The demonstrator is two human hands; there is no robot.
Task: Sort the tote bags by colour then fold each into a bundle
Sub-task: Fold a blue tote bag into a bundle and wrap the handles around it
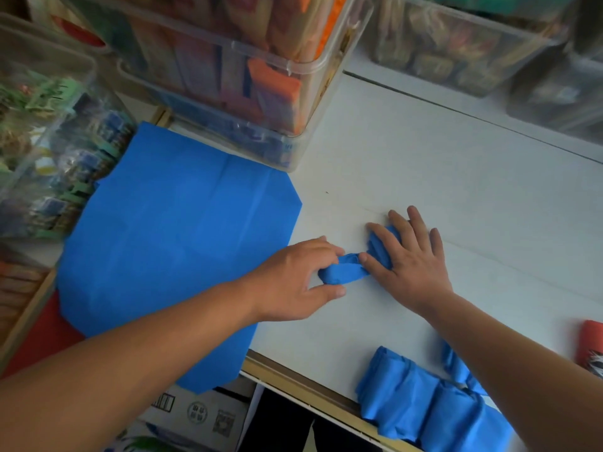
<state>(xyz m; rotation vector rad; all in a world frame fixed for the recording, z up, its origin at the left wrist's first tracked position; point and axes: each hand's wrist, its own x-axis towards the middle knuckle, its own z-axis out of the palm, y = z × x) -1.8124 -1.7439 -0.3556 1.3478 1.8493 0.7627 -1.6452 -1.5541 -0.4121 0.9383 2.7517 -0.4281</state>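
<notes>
**Item: blue tote bag, part-folded, centre of frame**

Location: blue bundle [342,272] lies on the white table [456,197], just right of centre, between the two hands.

Appearance: bright blue, thin matte fabric, gathered into a short creased roll. One end is narrow, and the other end is bunched under a palm.

Handling (judged): very light, soft and limp. It will likely spring open if released, so it needs pinning while tucked. Best hold is the free narrow end, with a flat press on the bulk.

Left hand [293,282]: fingers curled, pinching the narrow end of the roll, thumb low beside it.

Right hand [411,265]: fingers straight and spread, pressing the bunched end flat to the table.

Associated stock:
- Flat blue tote bags [176,243], left of centre, laid open, crease lines showing, near edge overhanging the table.
- Red bag [39,340], lower left, partly under the blue.
- Finished blue bundles [411,396], lower right, in a row touching one another.
- Red bundle [592,347], right edge, partly cut off.
- Clear bins [254,76], upper frame, holding coloured goods.
</notes>
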